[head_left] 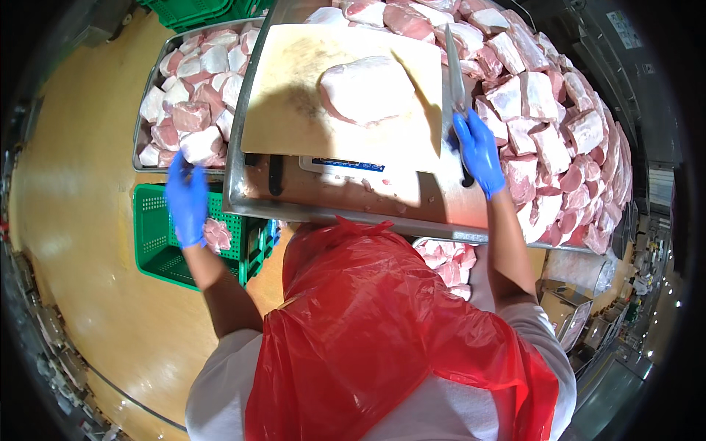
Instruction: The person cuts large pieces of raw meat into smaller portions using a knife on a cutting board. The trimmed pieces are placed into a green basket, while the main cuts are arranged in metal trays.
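Observation:
My right hand point(479, 151), in a blue glove, grips a long knife point(454, 73) beside the right edge of the pale cutting board point(276, 88), blade pointing away from me. A large pale slab of meat point(365, 88) lies on the board. My left hand point(185, 202), also gloved, is at the front edge of the left metal tray point(138, 165), just below a chunk of meat point(200, 145); its fingers look apart and loosely bent, with nothing visible in them. A dark-handled tool point(276, 176) lies on the steel worktop point(338, 202) in front of the board.
Cut meat is heaped high along the right point(544, 147). A green crate point(151, 250) with some meat stands below the left tray; another green crate point(184, 11) is behind it. More meat point(445, 261) sits below the worktop's front edge, near my red apron point(375, 316).

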Demonstrator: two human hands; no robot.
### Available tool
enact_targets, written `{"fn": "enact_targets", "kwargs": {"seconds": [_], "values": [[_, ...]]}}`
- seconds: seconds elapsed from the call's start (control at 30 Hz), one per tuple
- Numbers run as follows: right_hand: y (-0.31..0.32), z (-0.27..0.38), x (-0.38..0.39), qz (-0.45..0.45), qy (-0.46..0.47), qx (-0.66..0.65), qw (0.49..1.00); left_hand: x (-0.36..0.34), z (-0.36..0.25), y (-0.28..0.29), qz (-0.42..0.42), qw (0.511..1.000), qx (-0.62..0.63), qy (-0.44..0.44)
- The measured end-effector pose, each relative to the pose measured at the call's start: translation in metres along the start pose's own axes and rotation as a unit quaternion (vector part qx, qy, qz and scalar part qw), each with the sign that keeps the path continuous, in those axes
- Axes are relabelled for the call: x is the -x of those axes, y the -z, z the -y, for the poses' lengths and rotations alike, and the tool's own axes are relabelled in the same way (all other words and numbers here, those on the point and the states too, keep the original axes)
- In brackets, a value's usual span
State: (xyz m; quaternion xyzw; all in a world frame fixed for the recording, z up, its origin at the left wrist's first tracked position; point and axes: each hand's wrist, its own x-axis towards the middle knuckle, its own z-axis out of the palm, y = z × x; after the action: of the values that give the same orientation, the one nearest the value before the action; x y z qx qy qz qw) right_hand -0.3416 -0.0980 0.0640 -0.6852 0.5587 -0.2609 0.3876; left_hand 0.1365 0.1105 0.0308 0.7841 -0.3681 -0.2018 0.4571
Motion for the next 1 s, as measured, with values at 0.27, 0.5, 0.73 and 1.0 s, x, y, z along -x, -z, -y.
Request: {"fn": "enact_targets", "kwargs": {"seconds": [0.27,0.5,0.73,1.0], "values": [[-0.044,0.033,-0.083,0.082,0.030,-0.154,0.984,-0.003,-0.121,-0.232,0.056,0.952,-0.059,-0.295],[-0.073,0.066,0.030,0.152,-0.011,-0.261,0.953,-0.126,-0.108,-0.194,0.103,0.931,0.029,-0.349],[-0.053,0.047,0.038,0.080,-0.015,-0.029,0.996,-0.032,-0.109,-0.172,0.058,0.917,0.063,-0.390],[-0.096,0.095,-0.029,0.105,0.244,0.238,0.934,0.029,-0.079,-0.179,-0.005,0.939,-0.008,-0.345]]}}
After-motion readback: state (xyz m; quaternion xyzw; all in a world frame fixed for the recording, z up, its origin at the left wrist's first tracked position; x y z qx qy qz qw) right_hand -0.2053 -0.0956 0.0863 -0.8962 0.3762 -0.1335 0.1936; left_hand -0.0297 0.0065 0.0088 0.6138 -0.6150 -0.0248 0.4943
